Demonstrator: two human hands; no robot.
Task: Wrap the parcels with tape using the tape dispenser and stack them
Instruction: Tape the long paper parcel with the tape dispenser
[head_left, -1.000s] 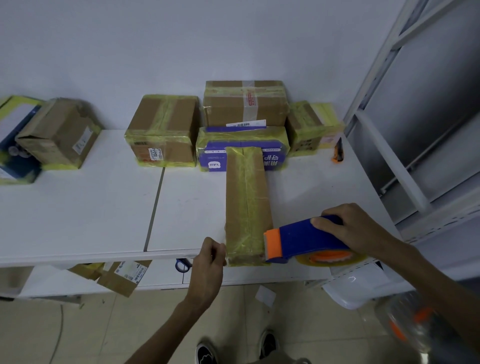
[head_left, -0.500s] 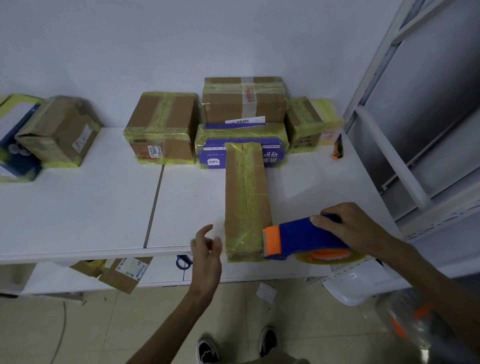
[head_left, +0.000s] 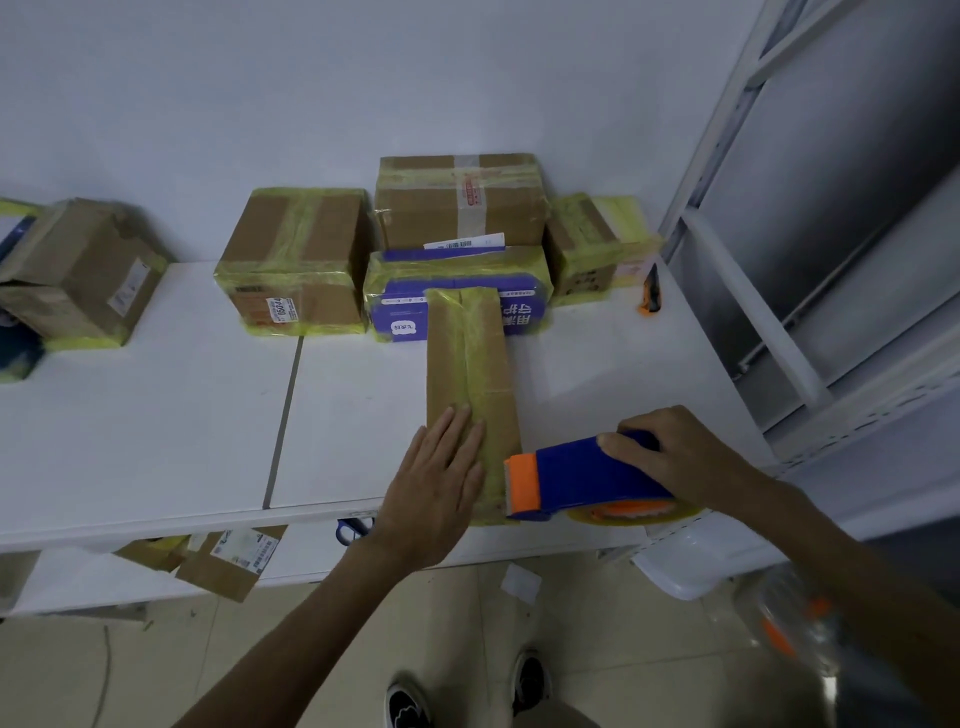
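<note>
fingers (head_left: 460, 431), left hand (head_left: 434, 488), now flat on parcel (head_left: 467, 358); right hand (head_left: 670, 462) grips dispenser (head_left: 582, 480)

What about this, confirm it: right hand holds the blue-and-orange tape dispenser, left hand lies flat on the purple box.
No. In the head view the left hand lies flat on the long brown cardboard parcel, not the purple box; the right hand holds the blue-and-orange tape dispenser.

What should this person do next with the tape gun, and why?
Probably draw the tape dispenser across the long parcel's near end to lay a strip. The right hand grips it with its orange head against that end's right edge, and the left hand lies flat on the parcel, steadying it.
</note>
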